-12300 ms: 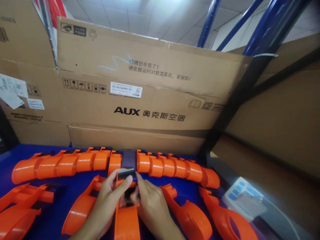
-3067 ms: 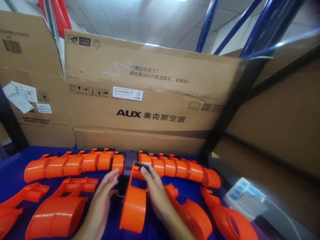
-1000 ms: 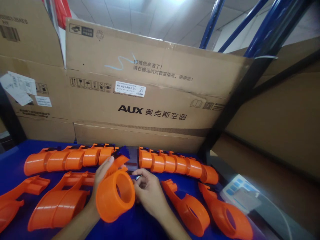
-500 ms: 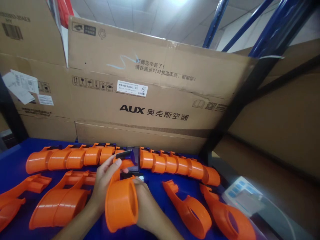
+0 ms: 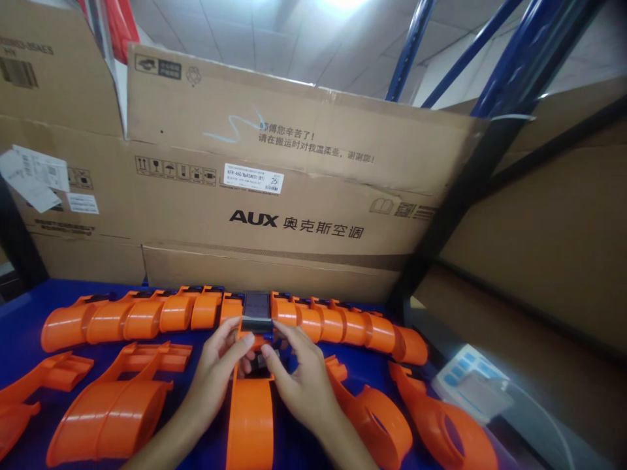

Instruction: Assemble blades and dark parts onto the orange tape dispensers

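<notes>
Brown cardboard (image 5: 304, 209), printed "AUX", walls off the back, and a black post (image 5: 434, 235) slants down at its right end. In front of it spreads the blue table (image 5: 29, 303). An orange left row (image 5: 142, 320) of 6 dispensers and a right row (image 5: 332, 324) of 6 more stand along its far side, curving towards the front at their outer ends. Nearer, 2 dispensers sit side by side as a pair (image 5: 112, 411) at front left, and a part (image 5: 49, 378) of another is cut off by the frame edge. At front right, 2 side pieces (image 5: 470, 434) lie tilted, hoops facing the middle. The left hand (image 5: 220, 356) is curled, clamped on the top left of the dispenser (image 5: 251, 418), thumb in front and fingers partly behind. The right hand (image 5: 301, 378) is half closed on the top right end, index finger at the upper corner, thumb lower down; its other fingers are hidden. The dispenser is at the centre, upright, its wide glossy orange hoop towards the front and a narrower open frame above. Behind it stands a dark box (image 5: 257, 304), between the rows. A white device (image 5: 473, 375) with blue patches rests at far right. A dark strip (image 5: 257, 324) crosses the dispenser's top.
</notes>
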The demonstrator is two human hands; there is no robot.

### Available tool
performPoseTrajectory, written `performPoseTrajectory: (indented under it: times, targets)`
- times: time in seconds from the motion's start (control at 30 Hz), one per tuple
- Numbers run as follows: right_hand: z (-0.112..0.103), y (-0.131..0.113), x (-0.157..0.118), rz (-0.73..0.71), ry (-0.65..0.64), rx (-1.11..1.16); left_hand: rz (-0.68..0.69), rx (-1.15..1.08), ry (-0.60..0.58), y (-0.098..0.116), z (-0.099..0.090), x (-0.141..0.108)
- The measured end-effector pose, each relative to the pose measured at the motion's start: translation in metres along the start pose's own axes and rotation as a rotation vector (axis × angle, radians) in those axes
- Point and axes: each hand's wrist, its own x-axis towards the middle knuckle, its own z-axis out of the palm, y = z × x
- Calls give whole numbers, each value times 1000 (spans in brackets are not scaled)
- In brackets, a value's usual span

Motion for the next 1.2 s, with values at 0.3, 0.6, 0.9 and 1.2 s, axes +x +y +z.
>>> performPoseTrajectory:
  times: [0.3,0.6,0.9,1.2]
  targets:
    - [2,2,-5,-80,-5,-126,-62,43,-70,-10,5,0]
    - [6,7,-5,-117,-61,-93,-113,28,-69,-6,-1,2]
    - [2,11,-3,-131,-102,-89,-91,27,-101,-7,-3,4]
    - [-9,9,5,-132,-234,-155,-144,-115,-6,-9,-1,7]
